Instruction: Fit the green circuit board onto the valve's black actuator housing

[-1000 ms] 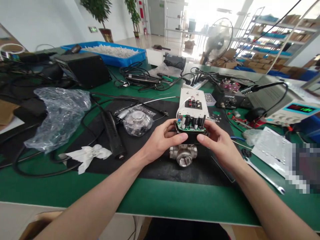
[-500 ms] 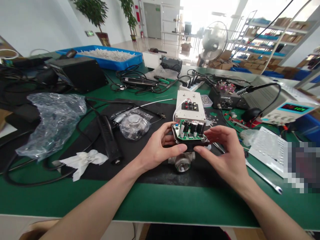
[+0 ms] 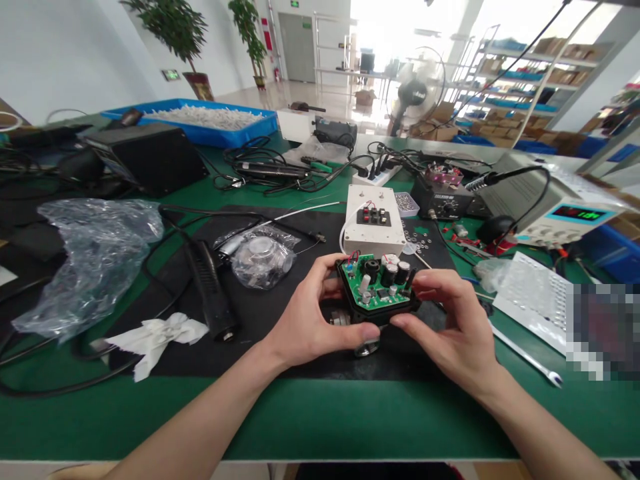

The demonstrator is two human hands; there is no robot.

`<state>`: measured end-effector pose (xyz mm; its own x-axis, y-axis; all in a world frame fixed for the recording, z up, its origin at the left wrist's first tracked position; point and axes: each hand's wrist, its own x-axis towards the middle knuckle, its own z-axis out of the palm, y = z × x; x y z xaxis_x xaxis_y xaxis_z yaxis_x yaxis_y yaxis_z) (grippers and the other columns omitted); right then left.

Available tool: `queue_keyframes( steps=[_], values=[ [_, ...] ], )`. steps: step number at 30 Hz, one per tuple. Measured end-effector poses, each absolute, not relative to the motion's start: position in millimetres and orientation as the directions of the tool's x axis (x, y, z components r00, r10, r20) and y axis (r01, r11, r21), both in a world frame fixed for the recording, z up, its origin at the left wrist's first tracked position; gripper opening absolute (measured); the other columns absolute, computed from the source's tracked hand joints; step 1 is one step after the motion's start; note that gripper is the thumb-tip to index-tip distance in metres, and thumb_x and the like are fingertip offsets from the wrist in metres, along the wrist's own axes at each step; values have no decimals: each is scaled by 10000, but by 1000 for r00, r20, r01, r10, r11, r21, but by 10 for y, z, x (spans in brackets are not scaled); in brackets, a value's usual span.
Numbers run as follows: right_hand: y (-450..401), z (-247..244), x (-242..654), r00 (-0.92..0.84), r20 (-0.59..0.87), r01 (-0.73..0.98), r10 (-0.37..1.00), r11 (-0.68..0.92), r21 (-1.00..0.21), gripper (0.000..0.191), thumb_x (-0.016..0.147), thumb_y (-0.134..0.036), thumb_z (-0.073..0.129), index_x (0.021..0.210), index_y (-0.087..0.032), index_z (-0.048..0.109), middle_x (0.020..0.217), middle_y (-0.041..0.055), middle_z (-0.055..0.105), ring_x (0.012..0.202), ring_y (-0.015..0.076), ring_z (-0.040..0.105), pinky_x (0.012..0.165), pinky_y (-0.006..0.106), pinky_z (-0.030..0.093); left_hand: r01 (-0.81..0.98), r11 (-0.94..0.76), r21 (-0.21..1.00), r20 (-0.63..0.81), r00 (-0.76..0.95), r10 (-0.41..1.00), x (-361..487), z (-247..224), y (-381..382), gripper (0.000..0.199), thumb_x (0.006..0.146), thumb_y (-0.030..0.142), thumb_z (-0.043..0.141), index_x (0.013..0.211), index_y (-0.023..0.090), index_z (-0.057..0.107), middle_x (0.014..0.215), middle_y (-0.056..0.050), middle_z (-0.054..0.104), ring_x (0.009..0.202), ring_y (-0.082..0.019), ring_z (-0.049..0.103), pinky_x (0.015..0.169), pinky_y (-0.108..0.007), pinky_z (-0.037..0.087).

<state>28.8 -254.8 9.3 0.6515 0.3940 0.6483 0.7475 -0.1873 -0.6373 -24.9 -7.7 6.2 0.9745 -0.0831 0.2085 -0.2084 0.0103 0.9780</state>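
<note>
A black housing point(image 3: 357, 313) with a green circuit board point(image 3: 383, 291) inside is gripped between both hands. My left hand point(image 3: 315, 320) has its fingers on the left side and its thumb along the front. On the right side, my right hand point(image 3: 450, 327) holds the housing between thumb and fingers. Black and silver capacitors stand on the board, whose top faces up and toward me. Under the housing, a metal threaded fitting point(image 3: 367, 348) is partly hidden by my left thumb. A white switch box point(image 3: 374, 233) sits just behind.
A bagged metal part point(image 3: 263, 260), a black-handled tool point(image 3: 213, 293) and crumpled tissue point(image 3: 157, 337) lie left. To the right are a wrench point(image 3: 527, 355), a perforated white sheet point(image 3: 533, 303) and a power supply point(image 3: 560, 200). A blue tray point(image 3: 230, 137) stands behind.
The housing has tilted so more of the board's top shows, and the fitting beneath is more covered. Both hands have turned with it and kept their hold. The camera view has shifted slightly.
</note>
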Motion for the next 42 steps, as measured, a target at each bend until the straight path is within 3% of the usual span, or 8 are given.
queue_keyframes(
  steps=[8,15,29,42],
  values=[
    [-2585,31,250,620,669,769,410,-146,-622,650,844,-179,913,1391,-290,581,1223,62,662,1088,229,643,842,361,584,-272,-118,955,267,962,-52,-292,4,-51,1069,562,299,1050,1447,282,451,1395,-95,681,1261,-326,681,1056,-403,545],
    [-2586,46,257,488,758,868,432,-156,-471,670,840,-113,891,1398,-289,564,1187,81,637,1050,252,648,847,424,568,-293,-144,945,295,955,-5,-285,-12,-73,1170,442,382,1096,1422,259,469,1395,-129,673,1221,-356,700,1031,-425,570],
    [-2590,44,238,477,754,879,451,-224,-422,625,888,-140,848,1418,-327,575,1179,92,608,1029,252,630,801,422,600,-303,-163,939,305,952,-12,-299,-22,-58,1173,448,390,1093,1434,271,470,1423,-125,658,1218,-355,706,1035,-427,573],
    [-2584,48,235,470,758,882,452,-213,-420,617,867,-115,859,1393,-292,588,1185,97,601,1044,248,625,812,401,600,-294,-159,942,297,955,-8,-297,-15,-60,1173,440,384,1094,1428,267,475,1413,-129,660,1223,-363,706,1043,-437,578]
  ],
)
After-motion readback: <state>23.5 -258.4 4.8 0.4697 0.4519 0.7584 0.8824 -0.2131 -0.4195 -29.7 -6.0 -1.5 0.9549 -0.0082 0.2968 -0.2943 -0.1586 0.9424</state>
